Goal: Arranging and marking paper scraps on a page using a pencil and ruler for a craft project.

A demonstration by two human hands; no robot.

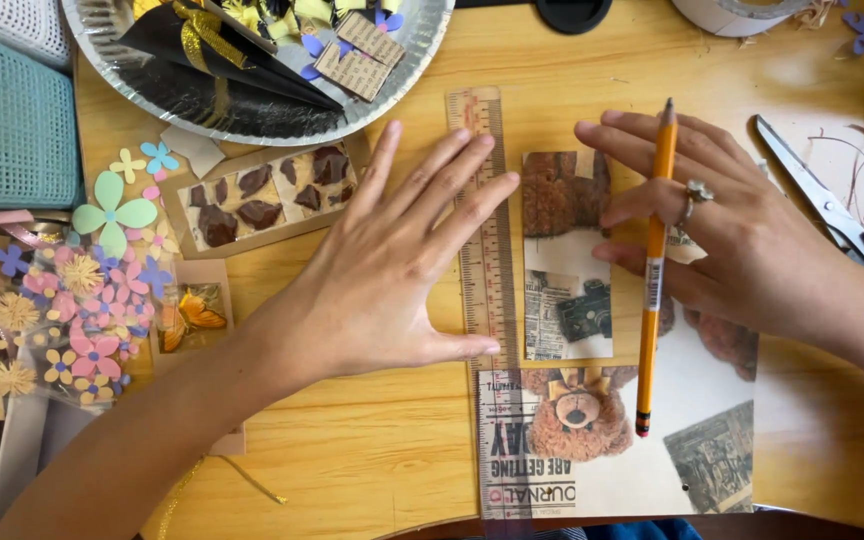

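Flat left hand (392, 290) on clear ruler (487, 290), orange pencil (654, 270) between right fingers (642, 210).

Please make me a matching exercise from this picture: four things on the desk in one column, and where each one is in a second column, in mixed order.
Things:
1. pencil
2. ruler
3. scissors
4. foil plate

Places:
A. far right, lying free on the table
B. top left, holding paper scraps
C. under the fingers of the left hand
D. between the fingers of the right hand

Pairs: 1-D, 2-C, 3-A, 4-B
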